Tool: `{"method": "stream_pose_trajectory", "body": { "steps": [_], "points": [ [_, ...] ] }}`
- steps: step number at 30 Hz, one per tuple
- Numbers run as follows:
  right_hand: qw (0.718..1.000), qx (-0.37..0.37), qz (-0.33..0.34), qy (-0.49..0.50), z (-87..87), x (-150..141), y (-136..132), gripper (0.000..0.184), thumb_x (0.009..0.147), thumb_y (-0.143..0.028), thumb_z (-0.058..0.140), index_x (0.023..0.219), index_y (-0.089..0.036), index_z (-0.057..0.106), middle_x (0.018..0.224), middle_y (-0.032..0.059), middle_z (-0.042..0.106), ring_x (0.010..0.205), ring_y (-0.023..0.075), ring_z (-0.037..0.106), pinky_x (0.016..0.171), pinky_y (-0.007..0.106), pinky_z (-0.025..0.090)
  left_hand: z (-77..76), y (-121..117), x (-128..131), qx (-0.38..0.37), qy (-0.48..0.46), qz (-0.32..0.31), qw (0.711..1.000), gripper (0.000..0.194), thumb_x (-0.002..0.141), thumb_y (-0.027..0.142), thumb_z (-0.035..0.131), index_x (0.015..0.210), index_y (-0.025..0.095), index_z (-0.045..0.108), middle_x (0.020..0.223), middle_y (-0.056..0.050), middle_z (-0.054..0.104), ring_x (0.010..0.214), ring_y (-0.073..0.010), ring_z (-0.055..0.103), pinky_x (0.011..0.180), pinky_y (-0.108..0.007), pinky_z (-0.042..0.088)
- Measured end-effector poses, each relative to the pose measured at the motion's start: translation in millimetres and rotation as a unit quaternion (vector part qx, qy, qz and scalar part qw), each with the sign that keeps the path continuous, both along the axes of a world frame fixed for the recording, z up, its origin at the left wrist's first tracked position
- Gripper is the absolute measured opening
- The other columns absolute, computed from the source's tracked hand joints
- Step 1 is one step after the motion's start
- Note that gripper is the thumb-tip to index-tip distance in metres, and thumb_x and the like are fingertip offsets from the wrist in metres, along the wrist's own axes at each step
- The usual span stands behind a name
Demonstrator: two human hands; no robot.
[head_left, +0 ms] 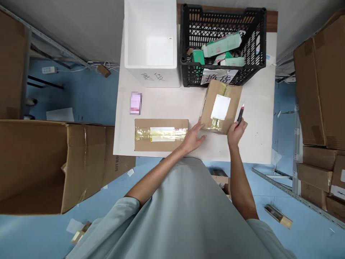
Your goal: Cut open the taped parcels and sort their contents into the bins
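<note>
My left hand (194,136) lies with fingers spread on the white table (172,104), its fingertips at the near left corner of a small taped cardboard parcel (212,99) bearing a white label. My right hand (236,131) is closed around a dark pen-like tool with a red tip (240,116), right beside the parcel's right edge. A second, flatter taped cardboard parcel (161,134) lies to the left of my left hand.
A white foam box (151,39) and a black plastic crate (222,46) with green and white cartons stand at the table's far edge. A small pink item (135,103) lies on the table. A large open cardboard box (54,162) stands left; stacked boxes (320,100) right.
</note>
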State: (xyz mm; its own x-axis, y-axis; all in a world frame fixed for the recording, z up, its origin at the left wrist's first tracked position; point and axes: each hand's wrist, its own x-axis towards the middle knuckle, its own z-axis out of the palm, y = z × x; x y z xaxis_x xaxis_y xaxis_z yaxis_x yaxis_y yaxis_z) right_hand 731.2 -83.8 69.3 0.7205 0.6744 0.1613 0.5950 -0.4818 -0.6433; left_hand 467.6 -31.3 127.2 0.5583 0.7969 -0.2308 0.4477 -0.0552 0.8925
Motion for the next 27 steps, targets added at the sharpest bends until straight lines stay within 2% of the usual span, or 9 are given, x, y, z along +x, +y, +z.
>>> {"method": "stream_pose_trajectory", "body": {
  "steps": [3,7,10,13,15,18,22,27],
  "points": [
    [0.999,0.024,0.005,-0.033,26.3,-15,-6,0.048,0.111,-0.04,0.039,0.145,-0.016,0.063,0.13,0.0203,0.064,0.126,0.0352,0.068,0.113,0.055,0.055,14.6,1,-41,0.041,-0.029,0.024,0.998,0.057,0.106,0.033,0.068,0.162,0.026,0.063,0.182,-0.011,0.048,0.17,-0.0323,0.046,0.141,-0.052,0.04],
    [0.998,-0.009,0.057,0.004,55.1,-74,-20,0.048,0.112,-0.056,0.049,0.138,-0.019,0.066,0.121,0.0159,0.073,0.114,0.0321,0.073,0.105,0.05,0.06,23.3,6,-137,0.104,-0.031,0.115,0.987,0.046,0.111,0.038,0.063,0.155,0.024,0.068,0.175,-0.014,0.057,0.167,-0.0319,0.049,0.141,-0.055,0.037],
    [0.986,-0.063,0.121,0.094,60.4,-130,-31,0.056,0.112,-0.067,0.048,0.136,-0.02,0.069,0.11,0.0122,0.079,0.099,0.0293,0.077,0.095,0.046,0.063,13.3,9,-216,0.106,0.005,0.213,0.971,0.047,0.106,0.044,0.071,0.149,0.023,0.072,0.169,-0.016,0.061,0.166,-0.0343,0.05,0.142,-0.058,0.035],
    [0.968,-0.101,0.16,0.165,55.2,-179,-38,0.061,0.112,-0.07,0.045,0.14,-0.021,0.068,0.114,0.0116,0.082,0.093,0.0269,0.079,0.089,0.042,0.065,-5.6,8,-270,0.036,-0.001,0.301,0.953,0.054,0.1,0.047,0.078,0.148,0.023,0.071,0.169,-0.017,0.061,0.163,-0.0351,0.053,0.139,-0.058,0.042],
    [0.968,-0.124,0.151,0.159,51.4,-202,-40,0.064,0.111,-0.072,0.045,0.141,-0.02,0.069,0.116,0.013,0.083,0.094,0.0281,0.079,0.088,0.042,0.064,-17.3,7,-288,-0.035,-0.042,0.331,0.942,0.058,0.097,0.049,0.081,0.147,0.021,0.072,0.166,-0.018,0.064,0.157,-0.0353,0.061,0.134,-0.057,0.049],
    [0.978,-0.151,0.107,0.097,51.0,-222,-41,0.068,0.109,-0.073,0.045,0.14,-0.019,0.071,0.111,0.0158,0.084,0.095,0.0321,0.077,0.09,0.044,0.062,-25.9,6,-291,-0.119,-0.115,0.331,0.929,0.057,0.096,0.047,0.082,0.144,0.017,0.074,0.156,-0.017,0.073,0.146,-0.0344,0.071,0.132,-0.056,0.053],
    [0.981,-0.167,0.082,0.052,59.9,-237,-40,0.074,0.107,-0.076,0.042,0.14,-0.017,0.072,0.111,0.0185,0.083,0.098,0.0359,0.076,0.089,0.045,0.059,-18.7,3,-292,-0.138,-0.141,0.335,0.921,0.046,0.097,0.036,0.078,0.139,0.018,0.079,0.145,-0.012,0.081,0.14,-0.0327,0.076,0.132,-0.056,0.055],
    [0.981,-0.168,0.079,0.05,67.9,-262,-38,0.073,0.107,-0.077,0.04,0.139,-0.018,0.07,0.114,0.0176,0.082,0.099,0.0353,0.074,0.09,0.046,0.058,-11.4,7,-320,-0.139,-0.138,0.329,0.924,0.042,0.096,0.033,0.077,0.136,0.02,0.082,0.141,-0.008,0.083,0.137,-0.0321,0.077,0.13,-0.055,0.057]
  ]
}}
